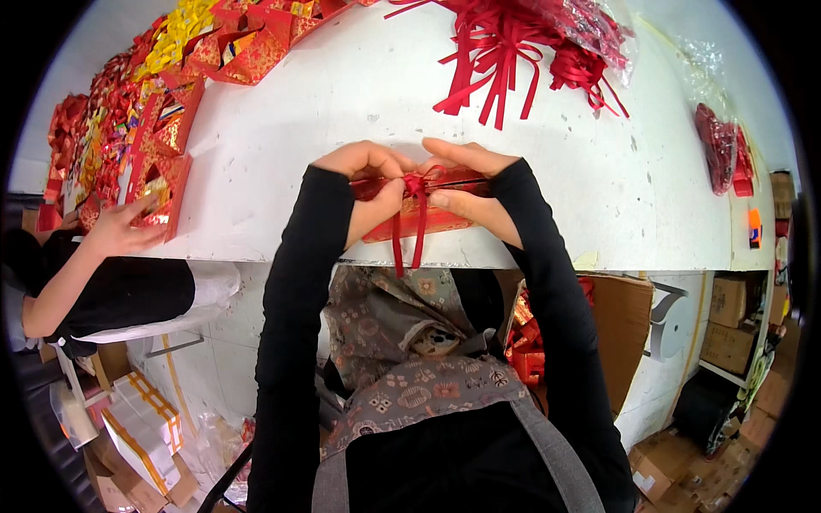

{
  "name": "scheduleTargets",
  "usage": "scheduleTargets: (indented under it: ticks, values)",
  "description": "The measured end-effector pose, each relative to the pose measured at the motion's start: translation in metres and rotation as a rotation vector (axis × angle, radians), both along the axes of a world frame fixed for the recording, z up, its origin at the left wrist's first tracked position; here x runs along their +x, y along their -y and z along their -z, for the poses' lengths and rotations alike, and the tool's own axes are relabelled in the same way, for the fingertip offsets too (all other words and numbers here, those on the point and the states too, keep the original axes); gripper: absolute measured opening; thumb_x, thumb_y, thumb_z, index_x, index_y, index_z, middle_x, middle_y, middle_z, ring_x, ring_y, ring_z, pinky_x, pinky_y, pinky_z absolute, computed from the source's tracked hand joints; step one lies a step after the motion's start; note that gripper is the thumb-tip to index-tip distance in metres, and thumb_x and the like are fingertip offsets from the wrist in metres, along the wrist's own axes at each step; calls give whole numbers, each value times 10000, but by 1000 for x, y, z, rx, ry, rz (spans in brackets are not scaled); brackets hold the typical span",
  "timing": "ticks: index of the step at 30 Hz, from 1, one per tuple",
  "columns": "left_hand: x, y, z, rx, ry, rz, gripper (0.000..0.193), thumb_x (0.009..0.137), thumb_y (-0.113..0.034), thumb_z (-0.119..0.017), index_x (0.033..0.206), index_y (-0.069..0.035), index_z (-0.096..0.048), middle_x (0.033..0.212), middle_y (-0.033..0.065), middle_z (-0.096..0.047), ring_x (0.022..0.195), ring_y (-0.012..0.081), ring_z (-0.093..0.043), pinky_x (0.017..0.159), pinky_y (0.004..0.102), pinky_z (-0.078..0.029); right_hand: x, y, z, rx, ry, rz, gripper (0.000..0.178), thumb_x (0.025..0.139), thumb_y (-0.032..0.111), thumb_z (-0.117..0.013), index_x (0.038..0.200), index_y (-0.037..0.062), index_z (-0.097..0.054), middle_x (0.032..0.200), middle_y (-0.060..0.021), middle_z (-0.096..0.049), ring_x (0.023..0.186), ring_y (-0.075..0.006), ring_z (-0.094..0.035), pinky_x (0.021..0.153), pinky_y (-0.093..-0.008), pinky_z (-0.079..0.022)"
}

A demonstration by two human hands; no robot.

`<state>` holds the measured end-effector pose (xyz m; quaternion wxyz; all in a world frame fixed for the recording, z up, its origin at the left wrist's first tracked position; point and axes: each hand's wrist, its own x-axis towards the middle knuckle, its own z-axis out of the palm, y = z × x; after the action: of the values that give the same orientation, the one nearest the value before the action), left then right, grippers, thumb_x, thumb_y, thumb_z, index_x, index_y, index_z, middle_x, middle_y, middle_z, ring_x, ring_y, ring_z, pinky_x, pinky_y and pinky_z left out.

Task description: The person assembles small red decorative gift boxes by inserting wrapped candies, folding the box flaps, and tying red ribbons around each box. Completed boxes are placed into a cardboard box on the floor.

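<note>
Red ribbon (414,190) is knotted on your box (428,221), left hand (369,181) and right hand (470,190) both pinching it; bow looks unfinished, tails dangling.

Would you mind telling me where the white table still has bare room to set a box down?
The table is bare between the ribbon pile and both hands tying the red box, and right toward the bagged ribbons. Its left edge is crowded with red packets.
</note>
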<state>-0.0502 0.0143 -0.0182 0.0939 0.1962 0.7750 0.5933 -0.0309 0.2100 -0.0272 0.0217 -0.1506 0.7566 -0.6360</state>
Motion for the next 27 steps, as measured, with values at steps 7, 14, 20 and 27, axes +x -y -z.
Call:
scheduleTargets:
  ticks: [7,14,20,27]
  values:
    - [19,-11,18,-52,-454,-270,124,692,19,-653,754,-39,-562,794,75,-649,596,109,-590,545,214,-479,2,7,14,51,-324,194,214,722,117,-707,923,56,-663,858,-105,-638,773,-184,-604,700,-282,-477]
    - [21,-13,13,-70,-576,-360,170,648,47,-666,750,-57,-579,778,66,-634,627,166,-614,595,260,-517,7,7,11,33,-238,192,139,752,110,-684,873,54,-647,870,-77,-623,712,-169,-589,661,-266,-473]
    - [24,-8,47,-60,-937,-494,211,587,96,-680,671,-39,-542,765,78,-608,725,219,-648,745,368,-534,20,11,20,-145,-258,460,46,812,40,-601,795,28,-560,885,-95,-616,759,-155,-584,716,-267,-453]
    - [27,-7,57,-97,-1072,-558,219,607,123,-660,657,-22,-504,753,89,-562,736,261,-644,726,387,-537,27,17,40,-120,-352,577,49,815,11,-589,798,14,-543,875,-104,-612,772,-144,-576,728,-262,-447]
